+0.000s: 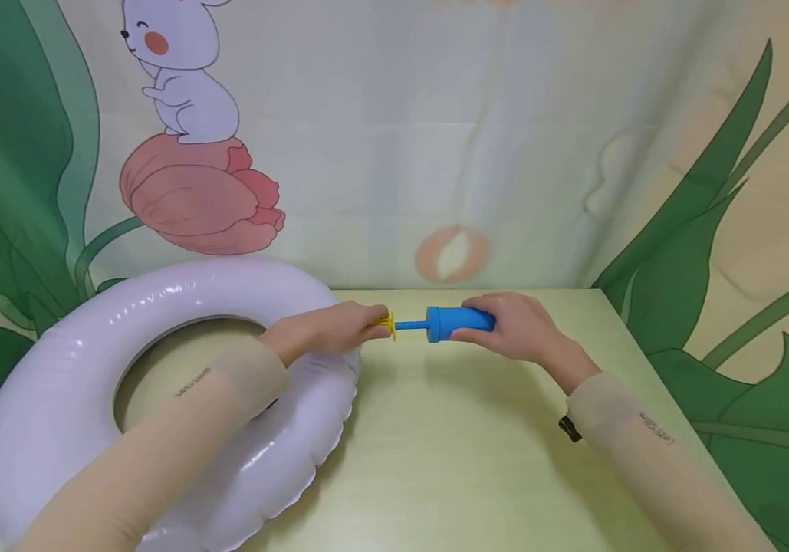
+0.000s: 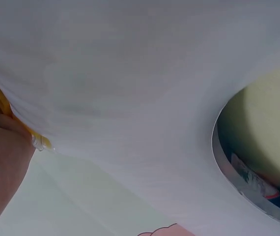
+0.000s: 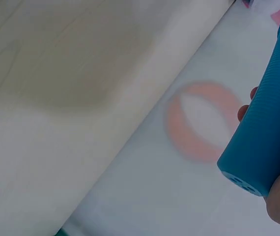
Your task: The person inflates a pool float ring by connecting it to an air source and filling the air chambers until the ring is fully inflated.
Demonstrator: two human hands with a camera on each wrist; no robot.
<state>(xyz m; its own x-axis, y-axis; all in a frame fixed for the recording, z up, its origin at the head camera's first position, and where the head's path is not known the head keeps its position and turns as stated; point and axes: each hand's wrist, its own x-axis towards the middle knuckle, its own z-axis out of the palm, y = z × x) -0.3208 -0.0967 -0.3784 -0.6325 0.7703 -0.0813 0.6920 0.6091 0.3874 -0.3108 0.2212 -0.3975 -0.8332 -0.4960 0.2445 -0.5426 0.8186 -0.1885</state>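
A blue hand pump (image 1: 463,322) lies level between both hands, a thin blue rod (image 1: 411,325) reaching left from its collar. My right hand (image 1: 521,326) grips the pump's barrel, fingers and thumb wrapped round it. In the right wrist view the barrel (image 3: 265,118) is ribbed, with small holes in its end face. My left hand (image 1: 339,326) pinches the yellow flanged piece (image 1: 390,325) at the rod's far end. Below the left forearm sits a white inflatable swim ring (image 1: 242,276), plump with a wrinkled seam. It fills much of the left wrist view, beside the yellow piece (image 2: 0,98).
The ring covers the left part of the pale wooden table (image 1: 435,460). A printed curtain (image 1: 380,115) with a rabbit and flowers hangs right behind the table's back edge. A dark strap piece (image 1: 570,429) shows under the right sleeve.
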